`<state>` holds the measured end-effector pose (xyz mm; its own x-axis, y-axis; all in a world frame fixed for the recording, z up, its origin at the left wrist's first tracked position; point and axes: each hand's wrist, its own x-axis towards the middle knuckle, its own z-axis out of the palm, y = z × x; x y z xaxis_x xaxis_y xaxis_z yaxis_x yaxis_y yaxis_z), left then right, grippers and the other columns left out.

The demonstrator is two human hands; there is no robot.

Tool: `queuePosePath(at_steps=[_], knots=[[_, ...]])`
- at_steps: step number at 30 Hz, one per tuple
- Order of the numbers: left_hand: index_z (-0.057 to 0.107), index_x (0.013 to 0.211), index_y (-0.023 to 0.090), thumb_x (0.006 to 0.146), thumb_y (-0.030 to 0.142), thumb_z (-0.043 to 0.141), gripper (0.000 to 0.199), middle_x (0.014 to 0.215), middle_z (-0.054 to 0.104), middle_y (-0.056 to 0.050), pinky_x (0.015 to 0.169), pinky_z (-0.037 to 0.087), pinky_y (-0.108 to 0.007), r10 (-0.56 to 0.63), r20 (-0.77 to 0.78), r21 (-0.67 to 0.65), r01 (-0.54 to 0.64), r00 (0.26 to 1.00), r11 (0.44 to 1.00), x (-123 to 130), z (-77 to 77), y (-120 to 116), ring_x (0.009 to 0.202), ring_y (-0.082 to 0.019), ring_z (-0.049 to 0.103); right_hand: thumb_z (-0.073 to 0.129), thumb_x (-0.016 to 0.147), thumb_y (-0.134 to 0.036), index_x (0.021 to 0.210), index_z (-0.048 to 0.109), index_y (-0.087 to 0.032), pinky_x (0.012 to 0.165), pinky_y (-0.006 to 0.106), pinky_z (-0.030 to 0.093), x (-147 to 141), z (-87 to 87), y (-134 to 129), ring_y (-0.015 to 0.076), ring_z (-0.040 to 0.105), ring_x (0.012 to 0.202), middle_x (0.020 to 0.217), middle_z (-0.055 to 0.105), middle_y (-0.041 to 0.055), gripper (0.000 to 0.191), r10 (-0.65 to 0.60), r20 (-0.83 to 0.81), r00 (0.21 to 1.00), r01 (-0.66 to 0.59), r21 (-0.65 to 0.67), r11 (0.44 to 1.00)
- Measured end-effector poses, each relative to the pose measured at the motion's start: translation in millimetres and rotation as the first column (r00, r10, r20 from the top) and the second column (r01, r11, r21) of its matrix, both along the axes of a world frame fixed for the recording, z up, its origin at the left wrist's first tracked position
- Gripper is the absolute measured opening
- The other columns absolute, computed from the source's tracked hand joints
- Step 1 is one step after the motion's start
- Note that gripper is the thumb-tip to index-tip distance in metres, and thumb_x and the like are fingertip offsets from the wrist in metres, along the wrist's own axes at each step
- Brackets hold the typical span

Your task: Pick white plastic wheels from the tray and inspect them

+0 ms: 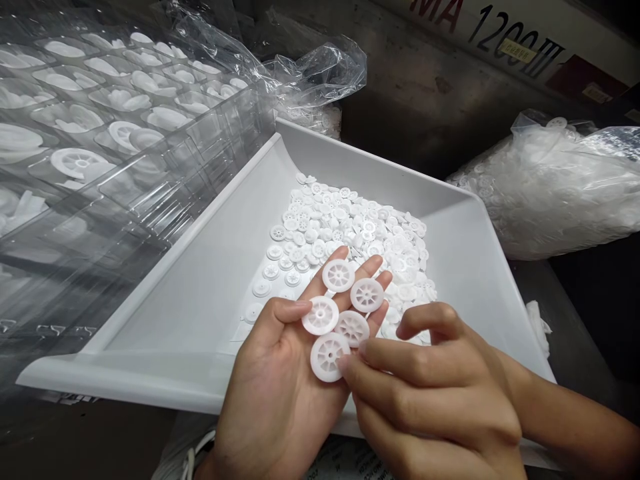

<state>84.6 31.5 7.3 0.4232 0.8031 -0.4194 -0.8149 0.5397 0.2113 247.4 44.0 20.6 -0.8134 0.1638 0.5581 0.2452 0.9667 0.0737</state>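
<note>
Palm up over the tray, my left hand holds several white spoked plastic wheels spread across its palm and fingers, with the thumb resting at the edge of one wheel. My right hand is close beside it on the right. Its fingers are bent, and a fingertip touches the lower edge of the wheels near the palm; whether it pinches one is hard to see. Below both hands, a heap of similar small white wheels lies in a light grey tray.
Stacked clear plastic trays with compartments full of white parts stand at the left. Crumpled clear film lies behind them. A large clear bag of white parts sits at the right, before a machine panel with lettering.
</note>
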Motion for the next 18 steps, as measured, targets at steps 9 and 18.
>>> queuePosePath(at_steps=[9, 18], knots=[[0.039, 0.144, 0.014, 0.082, 0.021, 0.045, 0.062, 0.128, 0.064, -0.014, 0.109, 0.038, -0.047, 0.02, -0.016, -0.007, -0.02, 1.0, 1.0, 0.0, 2.0, -2.0, 0.125, -0.031, 0.054, 0.027, 0.099, -0.017, 0.073, 0.064, -0.022, 0.085, 0.026, 0.046, -0.7, -3.0, -3.9, 0.0081, 0.063, 0.097, 0.094, 0.069, -0.0036, 0.045, -0.045, -0.05, 0.998, 0.044, -0.012, 0.999], [0.023, 0.15, 0.015, 0.078, 0.018, 0.049, 0.077, 0.125, 0.065, -0.017, 0.108, 0.039, -0.048, 0.047, 0.05, -0.05, -0.044, 0.998, 0.998, 1.3, 3.8, 0.4, 0.117, -0.03, 0.061, 0.054, 0.093, -0.041, 0.092, 0.062, -0.025, 0.088, 0.04, 0.044, 1.1, 9.2, 13.7, 0.019, 0.062, 0.099, 0.101, 0.069, 0.0015, 0.018, -0.154, 0.206, 0.966, 0.154, 0.015, 0.988]])
